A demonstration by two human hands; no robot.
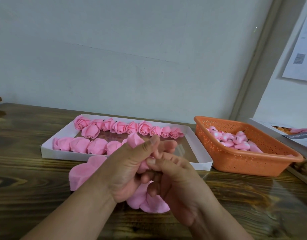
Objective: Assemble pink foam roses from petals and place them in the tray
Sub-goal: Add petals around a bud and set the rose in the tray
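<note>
On the wooden tabletop, a white tray holds finished roses. The left hand grips a half-wrapped pink rose (loose petals lie beneath); the right hand pinches its base. An orange basket sits rightmost.

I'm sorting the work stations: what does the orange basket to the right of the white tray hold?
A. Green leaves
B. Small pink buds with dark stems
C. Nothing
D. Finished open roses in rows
B: the orange basket holds a loose heap of small pink buds with dark stem tips.
</note>
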